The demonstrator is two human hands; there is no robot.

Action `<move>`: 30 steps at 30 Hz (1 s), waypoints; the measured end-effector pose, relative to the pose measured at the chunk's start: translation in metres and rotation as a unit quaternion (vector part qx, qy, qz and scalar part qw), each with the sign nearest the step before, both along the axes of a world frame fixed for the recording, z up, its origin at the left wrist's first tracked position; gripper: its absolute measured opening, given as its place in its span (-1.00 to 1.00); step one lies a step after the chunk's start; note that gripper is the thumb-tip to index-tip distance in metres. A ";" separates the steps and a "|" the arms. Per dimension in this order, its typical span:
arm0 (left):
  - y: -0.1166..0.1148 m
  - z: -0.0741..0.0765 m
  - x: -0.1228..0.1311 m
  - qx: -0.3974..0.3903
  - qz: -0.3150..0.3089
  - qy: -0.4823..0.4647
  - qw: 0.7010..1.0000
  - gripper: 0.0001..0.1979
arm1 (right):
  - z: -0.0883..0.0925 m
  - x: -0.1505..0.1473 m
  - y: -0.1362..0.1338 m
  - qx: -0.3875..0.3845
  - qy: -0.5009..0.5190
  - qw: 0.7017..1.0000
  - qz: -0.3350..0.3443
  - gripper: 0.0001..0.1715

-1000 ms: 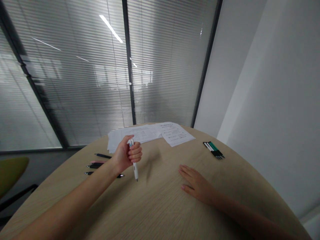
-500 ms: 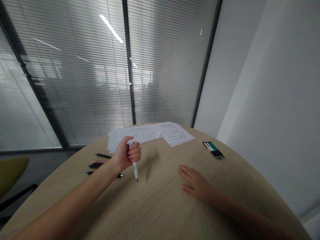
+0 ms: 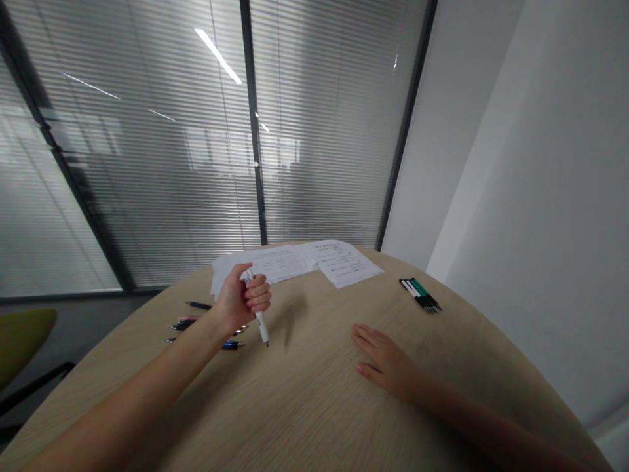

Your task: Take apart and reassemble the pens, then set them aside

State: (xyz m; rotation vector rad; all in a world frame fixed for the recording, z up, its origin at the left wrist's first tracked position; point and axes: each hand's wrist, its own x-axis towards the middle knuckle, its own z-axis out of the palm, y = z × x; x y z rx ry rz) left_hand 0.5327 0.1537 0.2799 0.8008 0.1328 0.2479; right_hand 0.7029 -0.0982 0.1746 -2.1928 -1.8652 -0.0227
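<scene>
The left hand (image 3: 242,300) sits left of centre in the frame, raised a little above the desk (image 3: 314,406). It is curled into a loose fist around a white pen (image 3: 261,326). The fingers wrap the upper barrel and the thumb lies along the side. The pen tilts, with its top end poking out above the knuckles and its tip pointing down and to the right, just above the wood. I cannot tell whether the tip touches the surface.

The right hand (image 3: 386,362) lies in the lower right of centre. It rests palm down on the desk with the fingers stretched out and slightly apart, holding nothing. The two hands are well apart.

Behind the left hand, toward the left edge of the desk, several dark pens (image 3: 189,324) lie roughly side by side. A blue pen (image 3: 230,345) lies just below the wrist. Sheets of paper (image 3: 304,261) are spread along the far edge of the desk, at the middle of the frame. To the right of them, near the wall, lies a small bundle of pens (image 3: 421,295) in green, black and white. Closed blinds (image 3: 162,131) fill the upper left, and part of an olive chair (image 3: 19,337) shows at the left edge.
</scene>
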 end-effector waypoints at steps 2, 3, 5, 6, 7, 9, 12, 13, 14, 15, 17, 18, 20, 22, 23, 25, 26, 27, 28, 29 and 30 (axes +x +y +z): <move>-0.001 -0.001 0.001 -0.001 0.007 0.000 1.000 -0.64 | 0.001 0.000 0.000 -0.004 0.002 1.000 0.000 -0.38; -0.002 -0.003 0.002 -0.004 0.008 0.002 1.000 -0.64 | 0.001 -0.001 0.000 -0.005 0.002 1.000 0.000 -0.37; -0.007 -0.008 0.005 -0.016 0.011 0.006 1.000 -0.63 | 0.001 -0.001 0.001 -0.003 0.003 1.000 0.001 -0.37; -0.011 -0.011 0.006 -0.027 0.014 0.006 1.000 -0.61 | 0.001 0.000 0.001 -0.001 0.003 1.000 0.002 -0.37; -0.016 -0.015 0.008 -0.042 0.019 0.005 0.999 -0.59 | 0.000 0.000 0.001 0.000 0.002 1.000 0.001 -0.38; -0.028 -0.023 0.013 -0.075 0.040 -0.016 0.996 -0.55 | -0.001 0.000 0.001 0.003 0.000 1.000 -0.002 -0.39; -0.047 -0.036 0.018 -0.120 0.039 -0.028 0.992 -0.48 | -0.002 0.001 0.001 0.009 -0.004 1.000 0.002 -0.39; -0.052 -0.039 0.019 -0.131 0.037 -0.026 0.990 -0.46 | -0.002 0.001 0.000 0.010 -0.005 1.000 0.004 -0.39; -0.056 -0.042 0.020 -0.140 0.035 -0.022 0.989 -0.45 | -0.002 0.001 0.000 0.012 -0.006 1.000 0.007 -0.40; -0.060 -0.045 0.020 -0.147 0.031 -0.017 0.988 -0.44 | -0.001 0.001 0.000 0.017 -0.008 1.000 0.009 -0.41; -0.066 -0.048 0.021 -0.156 0.030 -0.006 0.987 -0.43 | 0.002 -0.002 0.000 0.031 -0.013 0.999 0.017 -0.47; -0.069 -0.049 0.021 -0.159 0.033 0.000 0.987 -0.42 | 0.003 -0.005 -0.001 0.039 -0.014 0.999 0.023 -0.51; -0.075 -0.049 0.022 -0.162 0.048 0.012 0.986 -0.42 | 0.008 -0.012 -0.001 0.054 -0.007 0.998 0.037 -0.59; -0.083 -0.047 0.022 -0.163 0.063 0.020 0.984 -0.44 | 0.013 -0.022 -0.003 0.063 0.013 0.996 0.056 -0.63; -0.088 -0.045 0.023 -0.163 0.069 0.021 0.984 -0.46 | 0.015 -0.028 -0.004 0.066 0.028 0.995 0.066 -0.64; -0.097 -0.044 0.023 -0.160 0.072 0.023 0.984 -0.49 | 0.018 -0.040 -0.007 0.072 0.061 0.992 0.085 -0.66; -0.101 -0.044 0.023 -0.156 0.072 0.024 0.985 -0.51 | 0.019 -0.046 -0.008 0.072 0.077 0.991 0.088 -0.67; -0.105 -0.044 0.023 -0.151 0.071 0.023 0.986 -0.53 | 0.020 -0.051 -0.009 0.073 0.092 0.989 0.088 -0.69; -0.108 -0.045 0.023 -0.141 0.071 0.019 0.987 -0.56 | 0.020 -0.055 -0.010 0.074 0.107 0.988 0.085 -0.72; -0.111 -0.046 0.024 -0.128 0.072 0.015 0.989 -0.60 | 0.020 -0.058 -0.011 0.076 0.121 0.987 0.079 -0.75; -0.113 -0.047 0.024 -0.111 0.073 0.010 0.991 -0.65 | 0.020 -0.061 -0.011 0.079 0.136 0.985 0.072 -0.79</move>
